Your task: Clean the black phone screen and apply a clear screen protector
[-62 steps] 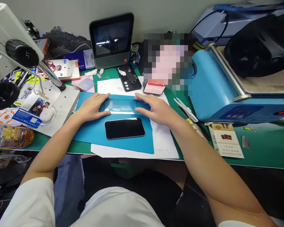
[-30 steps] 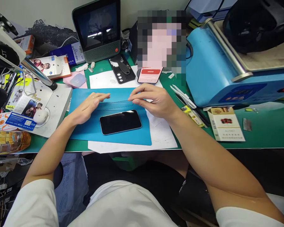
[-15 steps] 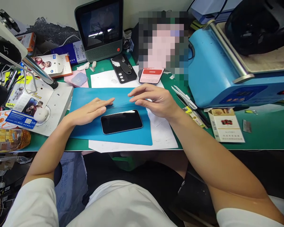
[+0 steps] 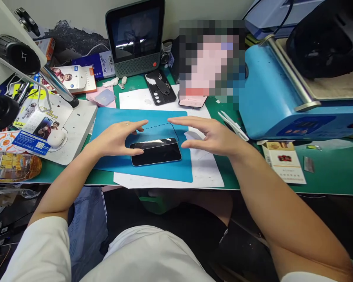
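A black phone [image 4: 161, 154] lies screen up on a blue mat [image 4: 114, 117]. Just above its far edge a clear screen protector [image 4: 155, 133] is tilted over it. My left hand [image 4: 116, 138], a ring on one finger, grips the protector's left edge with thumb and fingertips. My right hand [image 4: 216, 136] grips the right edge, its other fingers stretched out. The protector's near edge is almost touching the phone's glass.
White paper [image 4: 206, 172] lies under the mat on a green table [image 4: 326, 172]. A blue roller machine [image 4: 282, 102] stands right, a small monitor [image 4: 135, 37] behind, a microscope base [image 4: 76, 121] left. A black phone case [image 4: 160, 92], tweezers [image 4: 232, 125] and a small carton [image 4: 284, 162] lie around.
The clear protector was lying flat on the mat behind the phone. Both hands picked it up by its ends and brought it toward me, over the phone.
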Motion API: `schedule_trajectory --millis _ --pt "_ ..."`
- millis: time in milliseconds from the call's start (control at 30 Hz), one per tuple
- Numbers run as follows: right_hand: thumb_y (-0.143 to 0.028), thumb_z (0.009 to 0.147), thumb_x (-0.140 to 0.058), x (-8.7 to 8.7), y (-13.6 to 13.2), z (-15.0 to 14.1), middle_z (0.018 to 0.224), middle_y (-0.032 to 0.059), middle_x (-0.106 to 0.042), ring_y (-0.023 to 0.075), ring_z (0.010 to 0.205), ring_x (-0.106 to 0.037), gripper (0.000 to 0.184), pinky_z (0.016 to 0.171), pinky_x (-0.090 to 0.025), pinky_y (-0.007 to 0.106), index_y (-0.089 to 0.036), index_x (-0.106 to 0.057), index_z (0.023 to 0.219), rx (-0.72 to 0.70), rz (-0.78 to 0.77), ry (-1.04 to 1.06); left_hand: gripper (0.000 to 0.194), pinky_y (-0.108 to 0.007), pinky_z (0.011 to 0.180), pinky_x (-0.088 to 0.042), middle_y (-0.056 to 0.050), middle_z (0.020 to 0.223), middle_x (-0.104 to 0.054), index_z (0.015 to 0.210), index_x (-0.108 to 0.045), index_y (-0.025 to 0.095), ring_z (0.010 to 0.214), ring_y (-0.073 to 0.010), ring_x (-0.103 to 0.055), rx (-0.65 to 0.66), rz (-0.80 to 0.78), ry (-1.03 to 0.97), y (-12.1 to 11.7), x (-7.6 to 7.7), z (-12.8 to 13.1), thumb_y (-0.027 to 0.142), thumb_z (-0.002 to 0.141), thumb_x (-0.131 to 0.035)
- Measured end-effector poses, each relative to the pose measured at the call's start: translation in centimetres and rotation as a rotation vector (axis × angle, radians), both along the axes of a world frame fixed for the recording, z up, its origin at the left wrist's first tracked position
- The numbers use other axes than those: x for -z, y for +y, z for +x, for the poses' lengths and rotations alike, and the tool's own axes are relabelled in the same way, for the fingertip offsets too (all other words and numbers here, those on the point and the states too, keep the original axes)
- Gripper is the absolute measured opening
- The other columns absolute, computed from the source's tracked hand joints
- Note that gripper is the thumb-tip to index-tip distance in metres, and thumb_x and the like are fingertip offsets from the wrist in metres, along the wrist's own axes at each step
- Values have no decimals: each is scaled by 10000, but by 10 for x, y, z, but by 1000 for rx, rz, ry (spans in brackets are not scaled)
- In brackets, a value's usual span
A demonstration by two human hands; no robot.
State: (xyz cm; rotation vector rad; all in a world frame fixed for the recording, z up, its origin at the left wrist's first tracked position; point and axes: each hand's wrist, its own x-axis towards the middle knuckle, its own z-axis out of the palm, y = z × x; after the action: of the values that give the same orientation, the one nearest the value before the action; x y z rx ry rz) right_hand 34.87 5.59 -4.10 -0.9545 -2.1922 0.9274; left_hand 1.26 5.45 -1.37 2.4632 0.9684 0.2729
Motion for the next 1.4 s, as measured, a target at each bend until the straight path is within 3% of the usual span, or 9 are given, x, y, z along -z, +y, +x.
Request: schedule_trajectory --millis 133,233,467,600,733,867,1000,1400 --pt "-631 845 -802 10 -16 7 1540 56 -642 348 1429 -593 799 1201 -496 562 -370 -551 1558 -15 47 -77 874 -359 866 -521 -134 1329 -727 1645 -378 231 1129 -313 -692 20 156 154 -17 -5 10 522 913 -757" --pt "-598 889 -771 17 -23 5 1509 60 -665 339 1384 -631 801 1170 -524 569 -384 -478 1604 -37 79 -78 870 -339 810 -508 -141 1312 -730 1660 -340 226 1163 -317 -677 56 182 209 -28 -6 20 498 936 -737" --pt "-535 918 -760 23 -25 2 1465 114 -688 362 1335 -653 742 1100 -573 573 -305 -524 1582 -73 180 -119 872 -339 771 -516 -153 1363 -712 1656 -317 198 1184 -327 -673 63 182 240 -32 -4 30 506 951 -726" --pt "-498 920 -766 24 -26 2 1397 87 -737 339 1250 -710 703 1075 -594 558 -323 -543 1563 -60 219 -81 975 -400 894 -548 -192 1398 -676 1678 -239 189 1226 -362 -663 10 187 205 -46 -9 21 576 939 -745" --pt "-519 919 -760 26 -27 2 1397 77 -739 337 1230 -727 674 1070 -605 549 -333 -572 1539 -47 212 -64 1060 -522 1096 -507 -201 1513 -588 1705 -129 255 1380 -402 -579 -165 164 148 -78 -2 0 625 924 -743" --pt "-544 914 -757 29 -27 2 1403 68 -735 354 1246 -717 642 1080 -599 578 -348 -607 1506 -56 184 -85 913 -562 1136 -502 -164 1558 -568 1680 -244 301 1433 -398 -538 -340 86 37 -101 14 -7 584 955 -721" --pt "-514 912 -771 30 -27 3 1409 54 -729 363 1247 -713 638 1076 -598 590 -384 -597 1511 -58 185 -90 749 -515 1153 -508 -138 1539 -593 1612 -381 288 1424 -351 -556 -416 38 -73 -104 23 2 511 981 -717" --pt "-495 911 -779 32 -29 2 1412 58 -722 378 1245 -702 667 1071 -591 593 -403 -571 1538 -81 206 -118 711 -523 1154 -499 -110 1501 -632 1603 -394 321 1395 -336 -581 -456 26 -166 -106 32 5 420 985 -732"
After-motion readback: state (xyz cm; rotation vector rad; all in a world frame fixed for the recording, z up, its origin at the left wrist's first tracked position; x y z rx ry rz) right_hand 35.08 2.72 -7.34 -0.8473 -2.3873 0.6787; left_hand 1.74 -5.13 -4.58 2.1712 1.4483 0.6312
